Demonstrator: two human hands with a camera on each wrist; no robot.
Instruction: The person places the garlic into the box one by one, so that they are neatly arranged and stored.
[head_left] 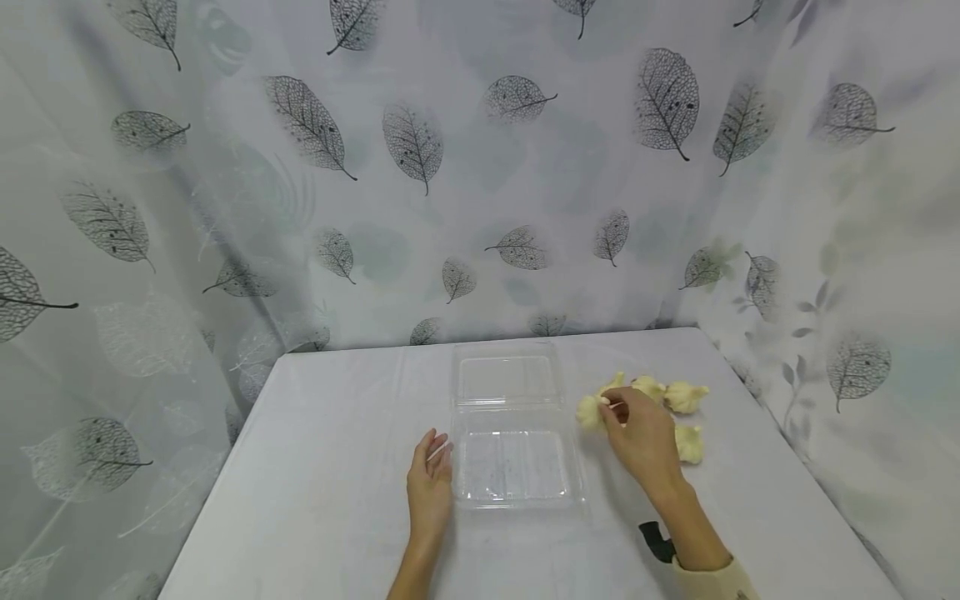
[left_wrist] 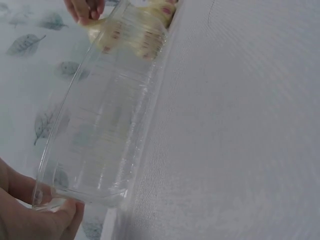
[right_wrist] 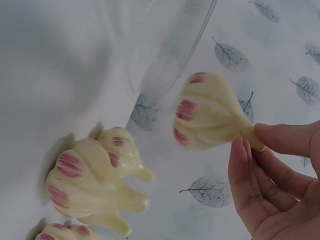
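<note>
A garlic bulb (right_wrist: 207, 112), cream with pink streaks, hangs by its stem between the thumb and fingers of my right hand (right_wrist: 280, 175), raised off the table. In the head view the right hand (head_left: 643, 433) is just right of a clear plastic container (head_left: 513, 467) whose lid (head_left: 506, 379) lies folded back. My left hand (head_left: 431, 492) is at the container's left edge; in the left wrist view, the left hand (left_wrist: 45, 215) pinches the rim of the clear container (left_wrist: 100, 130) between thumb and fingers.
Several more garlic bulbs (head_left: 684, 397) lie on the white table (head_left: 337, 467), to the right of the container. A leaf-patterned curtain (head_left: 480, 183) hangs behind the table and along both sides.
</note>
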